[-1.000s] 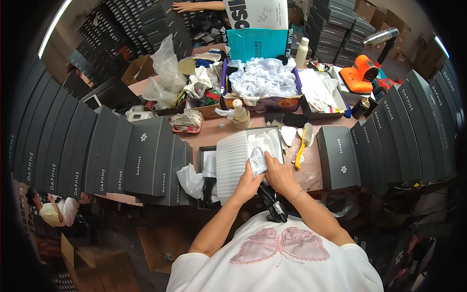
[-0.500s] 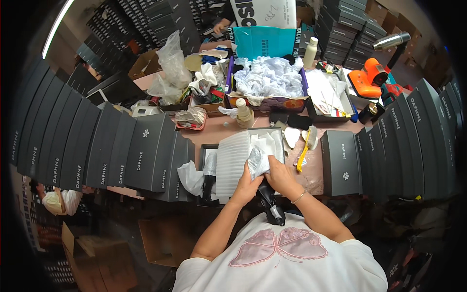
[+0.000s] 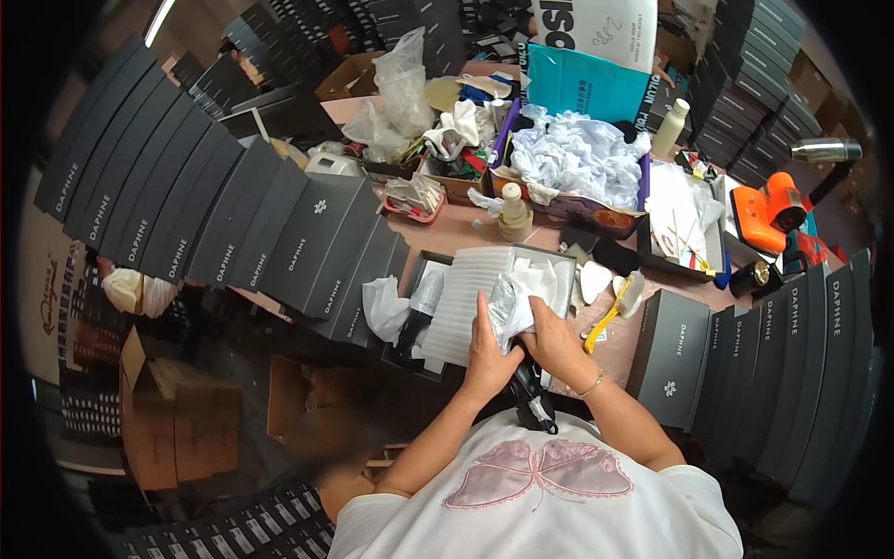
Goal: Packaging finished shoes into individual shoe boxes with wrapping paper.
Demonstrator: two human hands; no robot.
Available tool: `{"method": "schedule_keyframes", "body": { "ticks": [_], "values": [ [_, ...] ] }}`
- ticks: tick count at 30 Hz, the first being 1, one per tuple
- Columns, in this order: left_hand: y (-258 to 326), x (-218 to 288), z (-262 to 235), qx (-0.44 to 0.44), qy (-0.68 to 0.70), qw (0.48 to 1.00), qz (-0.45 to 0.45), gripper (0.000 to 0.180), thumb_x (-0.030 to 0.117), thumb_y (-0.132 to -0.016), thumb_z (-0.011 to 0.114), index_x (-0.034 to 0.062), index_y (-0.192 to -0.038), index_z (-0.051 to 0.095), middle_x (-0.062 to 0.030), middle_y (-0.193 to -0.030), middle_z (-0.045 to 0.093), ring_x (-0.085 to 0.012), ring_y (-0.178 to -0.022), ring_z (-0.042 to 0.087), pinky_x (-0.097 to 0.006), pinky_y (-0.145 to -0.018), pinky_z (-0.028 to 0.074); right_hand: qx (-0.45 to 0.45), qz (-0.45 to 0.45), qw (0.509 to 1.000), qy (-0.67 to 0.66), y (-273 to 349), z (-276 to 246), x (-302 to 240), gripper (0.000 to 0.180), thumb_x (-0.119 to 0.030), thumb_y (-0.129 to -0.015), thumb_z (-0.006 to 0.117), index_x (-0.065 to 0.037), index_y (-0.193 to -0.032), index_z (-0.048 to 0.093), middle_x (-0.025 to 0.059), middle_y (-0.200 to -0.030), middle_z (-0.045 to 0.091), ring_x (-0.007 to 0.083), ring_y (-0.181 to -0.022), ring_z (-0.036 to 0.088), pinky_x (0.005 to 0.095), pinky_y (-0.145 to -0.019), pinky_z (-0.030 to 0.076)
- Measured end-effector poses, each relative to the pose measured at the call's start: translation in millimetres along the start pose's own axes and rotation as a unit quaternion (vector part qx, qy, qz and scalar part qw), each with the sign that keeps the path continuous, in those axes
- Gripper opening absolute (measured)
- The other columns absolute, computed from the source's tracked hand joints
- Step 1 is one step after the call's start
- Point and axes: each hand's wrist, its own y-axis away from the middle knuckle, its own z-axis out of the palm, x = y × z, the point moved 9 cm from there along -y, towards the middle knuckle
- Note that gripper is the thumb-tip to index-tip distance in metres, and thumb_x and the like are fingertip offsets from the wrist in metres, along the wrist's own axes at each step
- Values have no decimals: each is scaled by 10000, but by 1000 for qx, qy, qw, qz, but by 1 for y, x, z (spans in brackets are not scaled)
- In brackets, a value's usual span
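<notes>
A black shoe (image 3: 530, 395) hangs with its lower end toward my shirt, its upper end covered in a clear and white wrap (image 3: 506, 307). My left hand (image 3: 490, 361) is closed on the wrapped end from the left, with some fingers lying straight along it. From the right, my right hand (image 3: 556, 347) grips the same end. Beyond both hands sits a dark shoe box (image 3: 564, 271) with white tissue (image 3: 538, 278) and a ribbed white foam sheet (image 3: 467, 300). A second black shoe (image 3: 410, 337), partly covered in thin wrap, lies left of the foam sheet.
Dark shoe boxes (image 3: 321, 244) line the left side, with more boxes (image 3: 672, 359) at the right. A yellow-handled brush (image 3: 610, 317) and a pale bottle (image 3: 514, 216) stand or lie nearby. Behind them is a carton of crumpled paper (image 3: 577, 158); an orange device (image 3: 768, 212) sits far right.
My view has turned, so the bench appears tilted and shifted right. The fingers of my left hand have straightened along the wrap; both hands still hold the shoe.
</notes>
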Motion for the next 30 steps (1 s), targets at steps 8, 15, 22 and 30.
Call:
{"method": "schedule_keyframes", "body": {
  "ticks": [8,15,22,30],
  "values": [
    [-12,-66,4,113,259,957,-66,711,-66,-727,603,1,-1388,349,-185,-1250,545,-303,-1142,547,-346,-964,431,-13,-20,999,-34,1,9,-28,678,-161,-798,609,67,-1347,283,300,-1119,515,458,-872,588,440,-791,501],
    [-67,-108,9,-95,707,657,-243,489,332,-928,534,137,-1360,415,-152,-1212,519,-221,-1013,553,-373,-843,519,-167,-124,977,41,24,50,-96,587,-322,-801,709,-44,-1271,495,109,-1077,620,244,-979,621,509,-1033,338],
    [-86,-78,-14,-344,862,289,-235,664,380,-880,564,173,-1456,306,-166,-1128,537,-178,-696,507,-289,-617,489,-129,-158,978,-47,-4,77,-141,487,-367,-796,695,-37,-1138,588,122,-1014,635,287,-850,611,380,-778,473],
    [-91,-143,27,-363,621,667,-196,636,373,-864,603,18,-1351,399,-127,-1086,608,-165,-782,598,-320,-630,510,-25,79,993,-79,-20,84,-105,1095,-530,-703,749,58,-1429,178,270,-1017,601,387,-907,609,398,-802,481]
  ]
}}
